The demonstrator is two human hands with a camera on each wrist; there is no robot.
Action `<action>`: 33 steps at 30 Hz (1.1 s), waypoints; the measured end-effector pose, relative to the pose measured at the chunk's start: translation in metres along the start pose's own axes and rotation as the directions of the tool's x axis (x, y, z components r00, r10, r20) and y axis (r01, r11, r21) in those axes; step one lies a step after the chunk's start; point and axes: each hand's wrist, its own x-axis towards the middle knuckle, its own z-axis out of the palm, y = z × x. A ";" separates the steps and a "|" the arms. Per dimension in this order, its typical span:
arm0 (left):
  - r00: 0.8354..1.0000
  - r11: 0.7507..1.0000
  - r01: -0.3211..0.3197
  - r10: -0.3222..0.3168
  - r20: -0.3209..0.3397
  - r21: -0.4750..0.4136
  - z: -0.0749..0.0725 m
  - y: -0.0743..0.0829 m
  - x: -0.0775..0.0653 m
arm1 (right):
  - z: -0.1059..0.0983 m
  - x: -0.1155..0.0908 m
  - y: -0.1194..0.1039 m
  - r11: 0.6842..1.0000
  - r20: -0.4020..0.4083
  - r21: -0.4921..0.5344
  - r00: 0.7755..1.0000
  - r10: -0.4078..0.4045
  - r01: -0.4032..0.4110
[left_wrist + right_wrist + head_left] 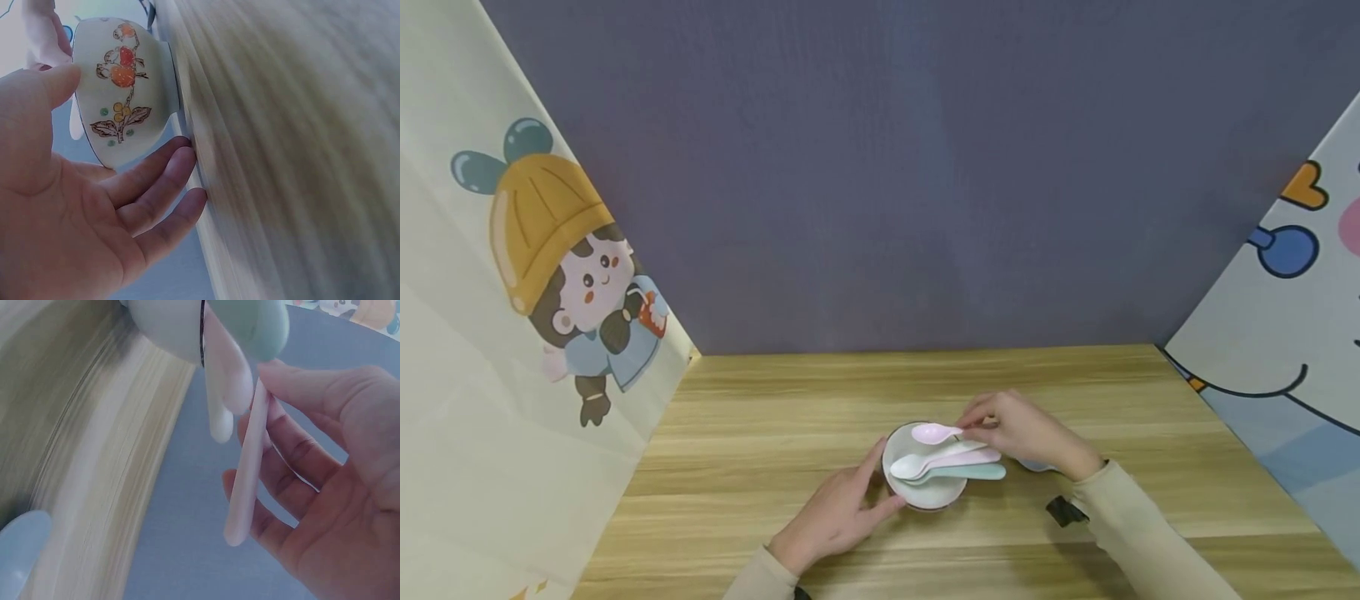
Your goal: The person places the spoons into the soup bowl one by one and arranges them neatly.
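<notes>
A white bowl [938, 495], with orange and red fruit painted on its outside [119, 81], stands on the wooden table. My left hand [842, 510] grips the bowl's near left side, thumb at the rim and fingers spread along the wall. Between thumb and fingertips, my right hand [1018, 429] pinches the handle of a pale pink spoon [931, 432], whose scoop hangs over the bowl's far side. Inside the bowl lie a white spoon [910, 467], another pink spoon [976, 457] and a mint green spoon [983, 472]; their handles stick out over the right rim.
A light blue spoon [24, 550] lies on the table right of the bowl, partly hidden under my right hand in the head view. A dark grey panel [880, 183] rises behind the table [760, 417]. Cartoon-printed panels flank both sides.
</notes>
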 end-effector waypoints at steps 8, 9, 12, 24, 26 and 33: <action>1.000 1.000 0.003 -0.003 0.006 -0.003 0.000 0.000 0.001 | 0.004 0.004 -0.004 1.000 0.009 0.003 1.000 -0.009 0.009; 1.000 1.000 0.005 -0.005 0.007 -0.002 0.000 0.000 0.001 | 0.005 0.004 -0.004 1.000 0.011 0.001 1.000 -0.007 0.007; 1.000 1.000 0.006 -0.006 0.010 0.001 0.000 0.000 0.001 | 0.006 0.006 -0.004 1.000 0.015 0.004 1.000 -0.006 0.006; 1.000 1.000 0.012 -0.012 0.010 -0.005 0.000 -0.001 0.000 | 0.014 0.013 -0.006 0.999 0.020 -0.011 0.999 -0.043 0.043; 1.000 1.000 0.016 -0.016 0.011 -0.004 0.000 -0.001 0.000 | 0.015 0.013 -0.006 0.999 0.027 -0.007 0.999 -0.039 0.039; 1.000 1.000 0.020 -0.020 0.012 0.005 0.001 -0.002 0.000 | 0.020 0.014 -0.004 1.000 0.037 -0.005 0.999 -0.025 0.025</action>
